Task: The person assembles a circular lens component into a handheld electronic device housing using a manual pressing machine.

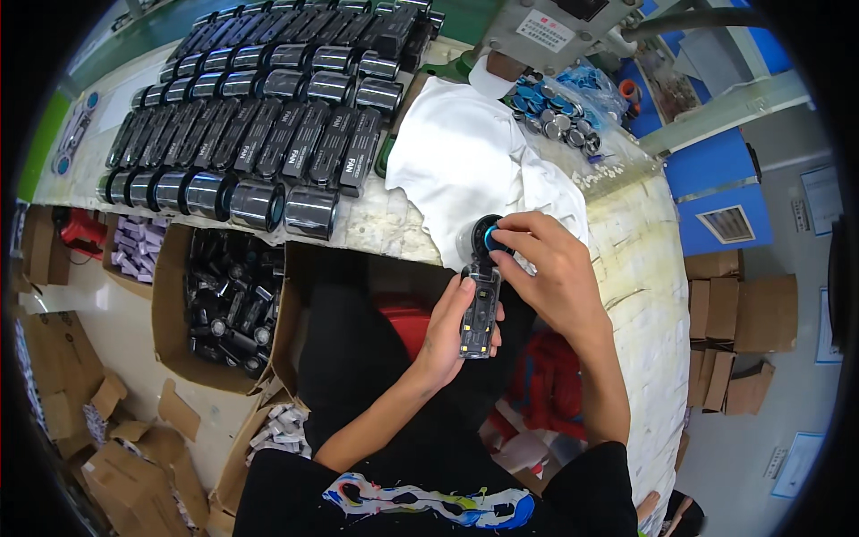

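A dark handheld fan (480, 309) is held over the front edge of the table, its round head pointing away from me. My left hand (438, 336) is wrapped round the fan's body, the thumb along its side. At the head, my right hand (557, 268) pinches a round cap with a blue rim (490, 236) against the ring; whether it is seated cannot be seen. Just beyond lies a crumpled white cloth (461, 148). A heap of blue and silver round caps (557, 115) sits behind the cloth, to the right.
Rows of black fans (268, 134) fill the table's left side. A grey machine (537, 40) stands at the back. Below on the left, a cardboard box (170, 309) holds loose black fan parts, and another holds white parts (282, 428). Cartons (765, 313) are stacked at the right.
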Demonstrator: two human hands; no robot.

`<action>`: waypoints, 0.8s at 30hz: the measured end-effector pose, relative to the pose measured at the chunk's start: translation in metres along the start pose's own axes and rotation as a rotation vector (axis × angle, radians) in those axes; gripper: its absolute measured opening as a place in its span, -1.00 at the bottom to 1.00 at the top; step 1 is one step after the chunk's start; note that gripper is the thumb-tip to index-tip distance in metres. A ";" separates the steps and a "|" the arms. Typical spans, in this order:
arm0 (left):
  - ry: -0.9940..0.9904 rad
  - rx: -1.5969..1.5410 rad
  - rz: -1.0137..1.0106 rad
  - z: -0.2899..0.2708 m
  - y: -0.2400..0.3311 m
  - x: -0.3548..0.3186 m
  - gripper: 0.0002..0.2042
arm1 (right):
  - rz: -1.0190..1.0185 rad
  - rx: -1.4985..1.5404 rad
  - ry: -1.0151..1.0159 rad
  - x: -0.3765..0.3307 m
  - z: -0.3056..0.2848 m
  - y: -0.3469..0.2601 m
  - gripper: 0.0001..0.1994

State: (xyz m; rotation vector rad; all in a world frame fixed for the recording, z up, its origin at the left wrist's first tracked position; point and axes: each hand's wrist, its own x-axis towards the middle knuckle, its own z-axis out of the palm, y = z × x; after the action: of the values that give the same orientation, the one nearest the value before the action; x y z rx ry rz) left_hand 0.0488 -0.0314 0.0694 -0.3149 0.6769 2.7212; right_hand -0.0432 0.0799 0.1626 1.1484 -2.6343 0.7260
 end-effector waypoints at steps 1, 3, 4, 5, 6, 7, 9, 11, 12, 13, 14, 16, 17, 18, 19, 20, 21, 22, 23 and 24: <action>0.002 -0.002 -0.001 0.001 0.000 0.000 -0.67 | 0.000 -0.002 0.000 0.000 0.000 0.000 -0.81; 0.006 -0.006 -0.004 0.001 0.001 0.000 -0.67 | 0.000 -0.003 -0.003 0.001 0.001 -0.001 -0.82; 0.008 -0.003 -0.003 0.001 0.001 0.000 -0.67 | 0.005 0.000 -0.007 0.000 0.001 -0.001 -0.83; 0.011 0.001 -0.002 0.001 0.001 0.000 -0.67 | 0.011 0.002 -0.011 0.000 0.002 -0.001 -0.84; 0.012 -0.002 -0.004 0.001 0.001 0.000 -0.67 | 0.013 0.002 -0.014 -0.001 0.002 0.000 -0.84; 0.003 -0.001 0.002 0.002 0.001 0.000 -0.67 | 0.016 0.005 -0.004 -0.002 0.003 0.001 -0.85; -0.001 0.001 0.006 0.002 0.000 0.000 -0.67 | 0.020 0.011 0.003 -0.004 0.005 0.001 -0.85; 0.008 0.014 0.009 0.002 -0.001 0.000 -0.68 | 0.013 -0.060 0.013 -0.006 0.006 -0.002 -0.86; 0.010 0.010 0.004 0.001 -0.001 0.001 -0.68 | 0.017 -0.060 0.008 -0.006 0.007 -0.006 -0.86; 0.023 -0.001 -0.006 0.001 0.000 0.001 -0.68 | 0.006 -0.138 0.000 -0.005 0.009 -0.011 -0.84; 0.035 -0.011 -0.018 0.002 0.001 0.001 -0.69 | -0.006 -0.217 -0.007 -0.005 0.011 -0.016 -0.82; 0.038 -0.028 -0.027 0.003 0.004 0.000 -0.70 | 0.021 -0.261 -0.040 -0.011 0.016 -0.025 -0.77; 0.037 -0.040 -0.031 0.003 0.006 0.000 -0.70 | 0.030 -0.296 -0.011 -0.014 0.019 -0.027 -0.74; 0.040 -0.040 -0.033 0.004 0.006 0.000 -0.70 | 0.039 -0.331 0.021 -0.017 0.021 -0.028 -0.71; 0.025 -0.025 -0.019 0.004 0.007 0.000 -0.70 | 0.041 -0.327 0.022 -0.021 0.021 -0.028 -0.71; 0.009 -0.007 -0.004 0.005 0.008 -0.001 -0.70 | 0.071 -0.330 0.006 -0.024 0.020 -0.028 -0.69; 0.002 0.002 -0.008 0.007 0.008 0.000 -0.70 | 0.106 -0.341 -0.004 -0.027 0.019 -0.027 -0.67; 0.027 -0.002 -0.009 0.009 0.009 0.000 -0.69 | 0.112 -0.344 0.009 -0.029 0.020 -0.026 -0.67; 0.050 -0.002 -0.008 0.012 0.009 0.000 -0.68 | 0.124 -0.329 0.013 -0.031 0.021 -0.026 -0.66; 0.029 -0.006 -0.013 0.009 0.007 0.002 -0.66 | 0.137 -0.318 0.021 -0.032 0.021 -0.027 -0.66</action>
State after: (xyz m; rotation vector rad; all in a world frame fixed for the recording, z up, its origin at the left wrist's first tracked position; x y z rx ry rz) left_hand 0.0438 -0.0323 0.0793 -0.3597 0.6718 2.7122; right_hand -0.0011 0.0746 0.1431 0.8750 -2.7027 0.3181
